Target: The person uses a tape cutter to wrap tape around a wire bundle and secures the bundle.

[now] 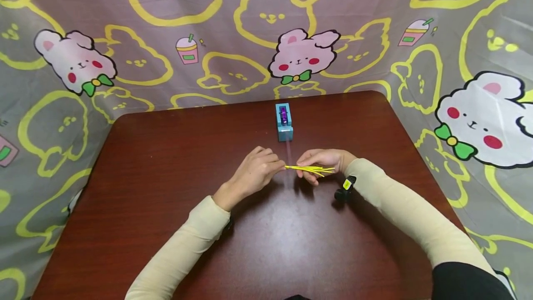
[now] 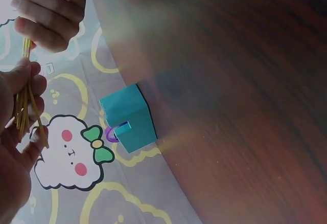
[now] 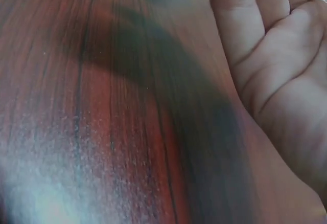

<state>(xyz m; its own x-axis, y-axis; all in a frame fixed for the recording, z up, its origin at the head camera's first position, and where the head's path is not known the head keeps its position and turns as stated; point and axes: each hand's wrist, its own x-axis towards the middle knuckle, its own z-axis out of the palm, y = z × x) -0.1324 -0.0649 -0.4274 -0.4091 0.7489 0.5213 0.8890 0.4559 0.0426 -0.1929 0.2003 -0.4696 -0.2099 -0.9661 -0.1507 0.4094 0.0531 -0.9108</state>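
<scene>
From where I stand, the person's left hand (image 1: 260,170) grips one end of a slim bundle of thin yellow strands (image 1: 310,169), its fingers curled together and clamped on that tip. The right hand (image 1: 322,162) pinches the bundle farther along between thumb and fingers, the loose ends fanning out beside the palm. The bundle is held between the two hands, above a glossy reddish-brown wood-grain table (image 1: 175,170).

Just beyond the hands, near the table's far edge, stands a light-blue, block-shaped tape dispenser (image 1: 285,134). Its open-topped slot contains a purple, ring-shaped roll (image 1: 284,115), seated upright toward the rear. Behind it all hangs a printed fabric backdrop (image 1: 233,43) with white rabbit faces and yellow outlines. A cream sleeve (image 1: 399,207) covers the right forearm.
</scene>
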